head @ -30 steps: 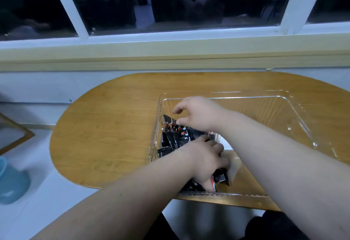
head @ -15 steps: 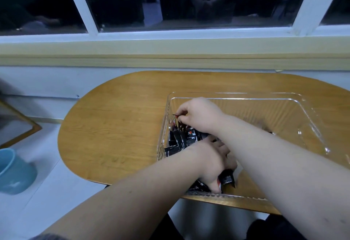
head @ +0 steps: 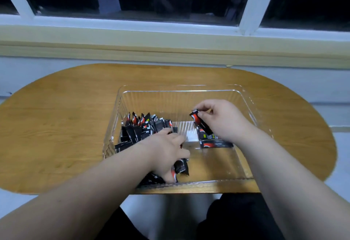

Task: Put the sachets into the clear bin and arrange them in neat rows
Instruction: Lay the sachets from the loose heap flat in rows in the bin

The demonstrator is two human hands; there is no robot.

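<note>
A clear bin (head: 246, 95) stands on the oval wooden table (head: 56, 126). Several black and red sachets (head: 141, 127) stand packed in a row along the bin's left side. My left hand (head: 166, 152) reaches into the near left of the bin, fingers curled round a bunch of sachets (head: 181, 166) at the front wall. Over the bin's right half, my right hand (head: 219, 118) pinches a single sachet (head: 200, 122) by its top end and holds it tilted. Under that hand lie loose sachets (head: 216, 143) on the bin floor.
A window ledge (head: 170, 44) and dark window run behind the table. The floor shows beyond the table's left and right ends. My legs (head: 236, 220) sit below the table's near edge.
My right hand has moved from the left row across to the bin's right half and now holds one sachet. The left hand stays on the bunch at the front.
</note>
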